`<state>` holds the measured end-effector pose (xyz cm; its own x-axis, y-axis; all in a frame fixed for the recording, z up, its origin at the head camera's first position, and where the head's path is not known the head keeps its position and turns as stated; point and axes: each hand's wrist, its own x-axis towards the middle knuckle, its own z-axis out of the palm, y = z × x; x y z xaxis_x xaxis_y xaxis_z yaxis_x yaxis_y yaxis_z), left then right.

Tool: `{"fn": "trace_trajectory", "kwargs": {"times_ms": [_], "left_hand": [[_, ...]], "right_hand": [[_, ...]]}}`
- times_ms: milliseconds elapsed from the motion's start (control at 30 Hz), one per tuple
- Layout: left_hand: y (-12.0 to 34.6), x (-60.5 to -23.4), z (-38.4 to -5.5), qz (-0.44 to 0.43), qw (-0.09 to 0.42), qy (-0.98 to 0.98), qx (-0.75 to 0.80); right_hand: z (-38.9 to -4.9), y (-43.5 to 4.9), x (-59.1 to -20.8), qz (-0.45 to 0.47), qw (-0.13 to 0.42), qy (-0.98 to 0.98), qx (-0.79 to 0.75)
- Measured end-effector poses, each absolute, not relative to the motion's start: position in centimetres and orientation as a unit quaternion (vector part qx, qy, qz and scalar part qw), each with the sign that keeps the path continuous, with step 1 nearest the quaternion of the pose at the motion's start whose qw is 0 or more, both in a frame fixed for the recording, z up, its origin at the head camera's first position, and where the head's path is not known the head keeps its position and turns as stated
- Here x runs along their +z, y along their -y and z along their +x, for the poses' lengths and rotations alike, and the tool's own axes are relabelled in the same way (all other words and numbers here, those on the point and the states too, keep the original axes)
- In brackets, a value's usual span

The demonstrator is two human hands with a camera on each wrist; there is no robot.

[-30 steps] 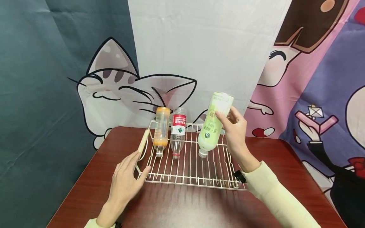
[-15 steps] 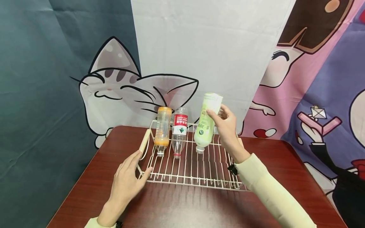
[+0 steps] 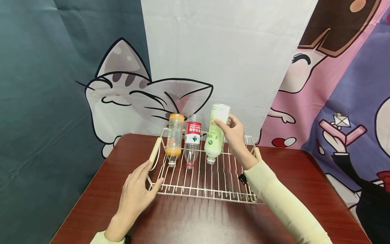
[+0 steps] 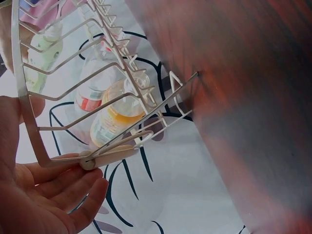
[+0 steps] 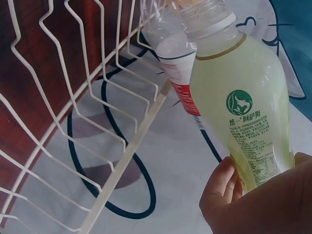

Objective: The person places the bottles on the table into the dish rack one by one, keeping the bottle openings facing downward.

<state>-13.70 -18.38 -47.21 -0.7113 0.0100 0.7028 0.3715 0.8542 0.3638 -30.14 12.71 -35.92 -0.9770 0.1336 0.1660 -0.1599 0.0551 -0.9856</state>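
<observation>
My right hand (image 3: 236, 135) grips a green-labelled drink bottle (image 3: 214, 132), neck down, over the wire rack (image 3: 210, 198); the right wrist view shows its pale green body and white ring near the neck. To its left, a clear bottle with a red and white label (image 3: 192, 137) and a clear bottle with orange bands (image 3: 174, 135) stand neck down in the rack. My left hand (image 3: 135, 193) rests at the rack's near left corner, fingertips against the wooden handle (image 3: 155, 149). In the left wrist view its fingers (image 4: 68, 190) lie loosely extended beside that handle.
The rack stands on a dark red wooden table (image 3: 195, 223) and has a second wooden handle (image 3: 257, 154) at its right end. A printed cartoon cloth (image 3: 237, 51) hangs right behind the table.
My right hand has carried the green-labelled bottle left, closer to the red-labelled bottle, and tipped it more upright. My left hand keeps its place at the rack's corner.
</observation>
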Motion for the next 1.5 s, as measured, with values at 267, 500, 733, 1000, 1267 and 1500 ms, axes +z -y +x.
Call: {"fn": "trace_trajectory", "kwargs": {"times_ms": [267, 500, 733, 1000, 1267, 1500], "left_hand": [[18.3, -47.1, -13.6, -0.096, 0.356, 0.896, -0.249], [18.2, -47.0, -13.5, -0.089, 0.346, 0.900, -0.250], [18.2, -47.1, -13.5, -0.091, 0.351, 0.899, -0.246], [18.2, -47.1, -13.5, -0.090, 0.348, 0.900, -0.248], [18.2, -46.9, -13.4, -0.087, 0.341, 0.902, -0.250], [18.2, -46.9, -13.4, -0.087, 0.341, 0.902, -0.249]], "right_hand": [[-30.5, -12.1, -36.8, 0.003, 0.089, 0.720, 0.688], [-30.9, -12.1, -37.7, -0.005, 0.080, 0.740, 0.668], [-31.1, -11.9, -38.3, -0.015, 0.069, 0.748, 0.660], [-31.4, -11.6, -39.4, -0.032, 0.045, 0.773, 0.632], [-31.7, -11.7, -40.5, -0.043, 0.042, 0.792, 0.608], [-32.2, -11.8, -41.3, -0.052, 0.046, 0.796, 0.601]]}}
